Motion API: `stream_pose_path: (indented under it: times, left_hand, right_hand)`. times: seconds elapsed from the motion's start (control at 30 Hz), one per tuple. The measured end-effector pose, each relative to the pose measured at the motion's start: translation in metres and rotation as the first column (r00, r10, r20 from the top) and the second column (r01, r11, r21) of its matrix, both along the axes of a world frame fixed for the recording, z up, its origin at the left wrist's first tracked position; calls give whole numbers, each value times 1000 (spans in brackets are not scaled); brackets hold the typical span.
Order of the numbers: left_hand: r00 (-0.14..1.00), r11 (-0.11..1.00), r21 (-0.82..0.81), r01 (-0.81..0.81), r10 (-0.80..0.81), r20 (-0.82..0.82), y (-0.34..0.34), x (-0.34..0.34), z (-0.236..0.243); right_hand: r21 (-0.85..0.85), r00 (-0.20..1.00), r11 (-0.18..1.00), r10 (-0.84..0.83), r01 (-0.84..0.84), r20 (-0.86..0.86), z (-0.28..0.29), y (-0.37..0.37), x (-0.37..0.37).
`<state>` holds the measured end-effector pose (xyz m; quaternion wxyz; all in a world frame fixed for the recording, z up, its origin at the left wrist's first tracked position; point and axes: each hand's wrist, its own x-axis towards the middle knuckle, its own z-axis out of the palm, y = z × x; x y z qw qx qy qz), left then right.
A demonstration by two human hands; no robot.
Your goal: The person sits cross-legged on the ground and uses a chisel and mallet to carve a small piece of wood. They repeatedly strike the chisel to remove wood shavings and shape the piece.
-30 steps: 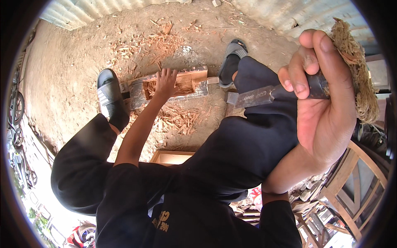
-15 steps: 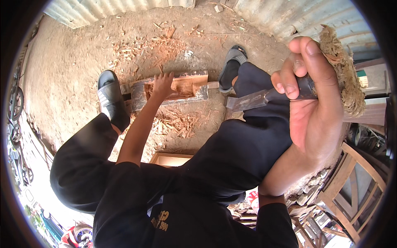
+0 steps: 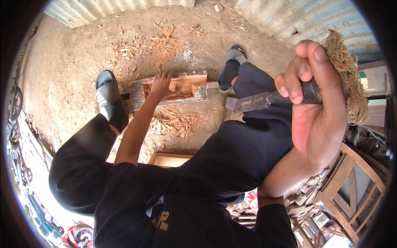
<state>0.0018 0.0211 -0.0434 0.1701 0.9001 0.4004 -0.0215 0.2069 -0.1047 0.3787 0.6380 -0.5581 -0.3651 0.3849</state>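
Note:
My right hand (image 3: 314,82) is closed around the black handle of a chisel (image 3: 252,103), its flat metal blade pointing left above my right thigh. The handle's butt (image 3: 349,78) is frayed, pale and fibrous. My left hand (image 3: 161,84) reaches over a weathered wooden block (image 3: 196,97) lying crosswise on the ground between my feet. Its bent fingers are apart at a hollowed recess with reddish, splintered wood inside; I cannot make out anything held in them.
Wood shavings (image 3: 178,124) litter the dirt ground (image 3: 70,62). Corrugated metal sheets (image 3: 297,20) stand beyond. An open wooden box (image 3: 173,159) is near my lap. Wooden chair frames (image 3: 355,182) and scrap lie at the right; bicycles or wheels (image 3: 18,107) line the far left.
Since a second ago my left hand's fingers have bent more and shifted slightly left along the recess. My right hand, with the chisel, has shifted slightly left and down in the picture.

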Motion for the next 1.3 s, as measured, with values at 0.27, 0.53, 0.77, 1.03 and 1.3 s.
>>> stream_pose_path:
  times: [0.27,0.53,0.77,1.03,1.3]
  left_hand:
    - [1000,999,41,-4,5,-21,-5,-4,-5]
    - [864,564,-805,185,297,407,23,41,159]
    - [358,663,-465,587,304,883,-15,53,305]
    - [179,727,-686,-22,678,713,12,25,259]
    - [-28,500,-866,-16,865,500,43,-1,133]
  right_hand:
    - [-9,999,999,32,-32,10,-6,2,6]
    - [-233,938,957,233,-174,257,-24,9,12]
    - [-191,883,929,364,-318,297,-37,25,-31]
    - [-246,262,847,401,-471,878,5,-35,-78]
    - [-201,59,701,328,-684,943,-104,1,-89]
